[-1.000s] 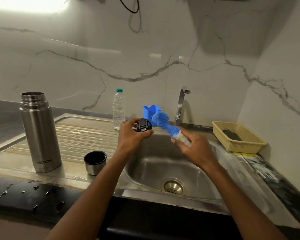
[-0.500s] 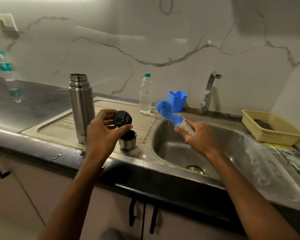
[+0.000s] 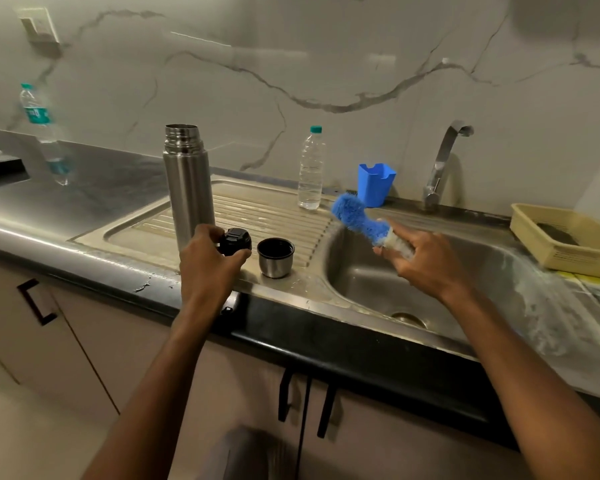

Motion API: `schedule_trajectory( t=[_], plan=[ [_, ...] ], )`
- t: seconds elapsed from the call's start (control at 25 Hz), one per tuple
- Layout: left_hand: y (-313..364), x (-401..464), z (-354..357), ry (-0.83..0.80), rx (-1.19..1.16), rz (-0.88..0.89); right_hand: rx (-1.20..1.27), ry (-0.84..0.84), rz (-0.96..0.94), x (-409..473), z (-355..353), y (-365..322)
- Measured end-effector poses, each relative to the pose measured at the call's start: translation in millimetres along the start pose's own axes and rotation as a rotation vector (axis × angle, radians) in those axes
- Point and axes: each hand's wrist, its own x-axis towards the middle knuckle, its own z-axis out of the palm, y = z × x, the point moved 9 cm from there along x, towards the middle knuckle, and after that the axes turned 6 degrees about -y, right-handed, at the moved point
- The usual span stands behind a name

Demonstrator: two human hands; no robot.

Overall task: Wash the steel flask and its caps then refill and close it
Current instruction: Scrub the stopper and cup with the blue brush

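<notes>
- Left hand (image 3: pixel 210 263): fingers and thumb curled round the black inner cap (image 3: pixel 235 241), held low over the front of the drainboard (image 3: pixel 257 211), whether it touches the steel cannot be told.
- Right hand (image 3: pixel 425 259): grips the pale handle of a blue bottle brush (image 3: pixel 357 218); brush head points to 10 o'clock, above the left rim of the sink basin (image 3: pixel 368 285).
- Steel cup cap (image 3: pixel 275 257): upright, mouth up, on the drainboard just beside the black inner cap at its 3 o'clock.
- Steel flask (image 3: pixel 187 188): upright and uncapped on the drainboard, at 11 o'clock from the left hand, its base hidden behind that hand.
- Clear water bottle (image 3: pixel 311 168): green-capped, standing at the drainboard's rear edge, 1 o'clock from the flask.
- Blue plastic holder (image 3: pixel 375 184): at the wall, just behind the brush head.
- Tap (image 3: pixel 442 164): at 12 o'clock of the basin.
- Yellow basket (image 3: pixel 565 242): on the counter at 3 o'clock of the basin, a dark scrub pad inside.
- Second water bottle (image 3: pixel 44 133): far left on the counter, blurred.
</notes>
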Motion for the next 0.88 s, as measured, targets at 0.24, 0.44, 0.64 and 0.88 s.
schedule_trajectory(
  t=[0.24,0.44,0.64,0.88],
  plan=[
    [1.4,1.3,6.7,-0.068,0.062,-0.024,0.042,-0.025,-0.009,-1.7,1.9,-1.3],
    [-0.4,2.4,10.4,-0.105,0.086,-0.022,0.037,-0.046,-0.014,-1.1,4.7,-1.0],
    [-0.8,-5.1,3.7,-0.042,0.082,0.005,0.032,-0.039,-0.022,-1.2,3.0,-0.2],
    [39.4,-16.6,4.0,0.055,0.084,0.276,0.058,-0.038,-0.036,0.1,3.4,1.2]
  ],
)
